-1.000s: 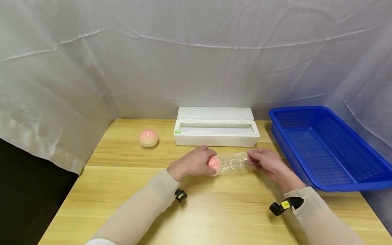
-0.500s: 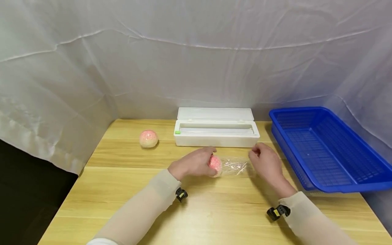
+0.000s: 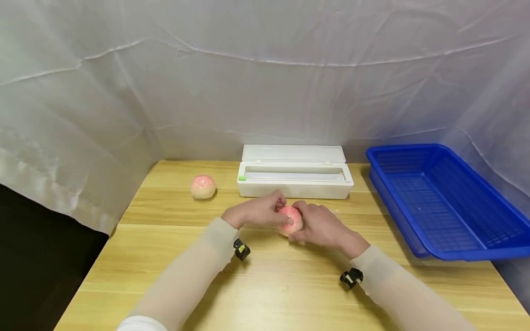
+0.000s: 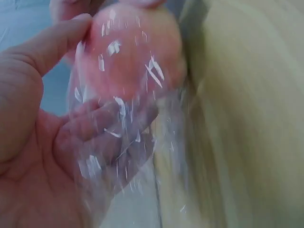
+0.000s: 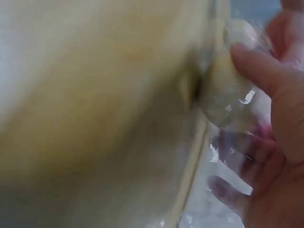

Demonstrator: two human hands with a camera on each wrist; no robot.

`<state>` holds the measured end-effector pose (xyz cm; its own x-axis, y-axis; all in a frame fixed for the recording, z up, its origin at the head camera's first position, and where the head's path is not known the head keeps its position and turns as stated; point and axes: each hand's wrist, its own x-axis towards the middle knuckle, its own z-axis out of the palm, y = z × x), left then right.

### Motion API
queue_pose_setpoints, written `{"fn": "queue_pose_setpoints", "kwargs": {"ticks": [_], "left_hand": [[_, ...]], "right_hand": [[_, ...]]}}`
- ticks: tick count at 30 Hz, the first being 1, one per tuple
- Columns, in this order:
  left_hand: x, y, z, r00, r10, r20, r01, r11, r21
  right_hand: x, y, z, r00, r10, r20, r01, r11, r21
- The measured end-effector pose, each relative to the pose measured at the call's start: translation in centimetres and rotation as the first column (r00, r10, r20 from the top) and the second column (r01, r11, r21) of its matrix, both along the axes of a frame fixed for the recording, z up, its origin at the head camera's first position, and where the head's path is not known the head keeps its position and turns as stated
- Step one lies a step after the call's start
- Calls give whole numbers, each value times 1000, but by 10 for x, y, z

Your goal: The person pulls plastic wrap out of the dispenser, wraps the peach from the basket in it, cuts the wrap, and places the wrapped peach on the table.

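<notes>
A round pink-and-cream peach (image 3: 295, 215) in clear plastic film sits between both hands over the middle of the table. My left hand (image 3: 257, 212) holds it from the left, its thumb across the near face. From the right, my right hand (image 3: 325, 226) grips it with thumb and curled fingers. In the left wrist view, loose film (image 4: 126, 156) hangs off the peach over the left palm and fingers. The right wrist view is blurred; there the right thumb (image 5: 259, 69) presses the peach's wrapped side, with film across the fingers below.
A second peach (image 3: 203, 187), glossy on top, rests at the back left of the wooden table (image 3: 265, 294). Behind the hands stands a white film dispenser box (image 3: 295, 190), lid raised. A blue plastic basket (image 3: 434, 207) occupies the right side, near the right forearm.
The right hand has let go of the stretched film end, moved left and taken hold of the peach. The left hand stays at the peach, its thumb now over the near face.
</notes>
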<state>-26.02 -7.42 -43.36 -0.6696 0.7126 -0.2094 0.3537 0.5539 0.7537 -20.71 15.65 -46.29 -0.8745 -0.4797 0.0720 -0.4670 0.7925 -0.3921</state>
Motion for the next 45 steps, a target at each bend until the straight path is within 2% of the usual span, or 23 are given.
{"fn": "queue_pose_setpoints", "kwargs": {"ticks": [3, 5, 8, 10, 12, 16, 19, 21, 25, 27, 29, 31, 33, 35, 37, 39, 42, 43, 45], "left_hand": [[-6, -14, 2, 999, 7, -50, -9, 1000, -25], [-8, -24, 2, 995, 37, -90, -40, 999, -34], [-6, -41, 0, 985, 127, -117, -130, 991, -24], [-3, -50, -3, 972, 196, -128, -201, 979, -25], [-1, -54, -9, 962, 230, -148, -235, 972, -21], [-2, -49, -22, 945, 210, -250, -225, 974, -34], [-4, -46, -26, 924, 211, -320, -233, 972, -32], [-6, -46, -28, 916, 229, -329, -251, 968, -25], [-11, -51, -27, 919, 224, -325, -258, 964, -65], [-11, -54, -25, 915, 228, -333, -272, 958, -92], [-11, -56, -20, 904, 245, -350, -294, 951, -93], [-8, -55, -12, 890, 280, -359, -318, 947, -52], [-6, -50, -2, 877, 314, -363, -328, 944, 27], [-3, -42, 8, 869, 354, -345, -337, 935, 110], [0, -32, 16, 870, 387, -305, -348, 921, 176], [2, -22, 21, 895, 386, -225, -344, 917, 203], [7, -11, 24, 956, 288, -51, -273, 941, 201], [8, -9, 23, 970, 241, 24, -241, 948, 209], [12, -6, 23, 979, 165, 119, -188, 957, 219]], "right_hand": [[-8, 5, 5, 997, -5, 83, 6, 1000, -14], [-11, 7, 7, 993, 3, 115, -2, 1000, -13], [-14, 9, 9, 989, 5, 147, -4, 1000, -6], [-15, 8, 11, 987, -1, 163, 2, 1000, -7], [-16, 8, 11, 985, -12, 173, 14, 1000, -14], [-20, 9, 11, 982, -37, 187, 46, 998, -41], [-24, 9, 11, 980, -39, 197, 51, 997, -56], [-26, 8, 10, 978, -36, 206, 50, 997, -61], [-28, 6, 11, 975, -18, 221, 35, 997, -74], [-26, 5, 11, 978, 11, 206, 5, 997, -76], [-21, 5, 11, 988, 48, 146, -41, 998, -54], [-15, 4, 11, 995, 91, 43, -90, 996, -28], [-9, 4, 11, 988, 122, -93, -123, 992, -4], [-4, 3, 14, 961, 152, -232, -156, 988, -1], [0, 0, 16, 915, 185, -359, -200, 980, -6], [4, -2, 18, 843, 225, -489, -245, 969, 23], [9, -4, 17, 726, 272, -631, -274, 957, 97], [11, -5, 17, 698, 280, -659, -271, 955, 118], [14, -5, 16, 662, 282, -695, -255, 956, 144]]}}
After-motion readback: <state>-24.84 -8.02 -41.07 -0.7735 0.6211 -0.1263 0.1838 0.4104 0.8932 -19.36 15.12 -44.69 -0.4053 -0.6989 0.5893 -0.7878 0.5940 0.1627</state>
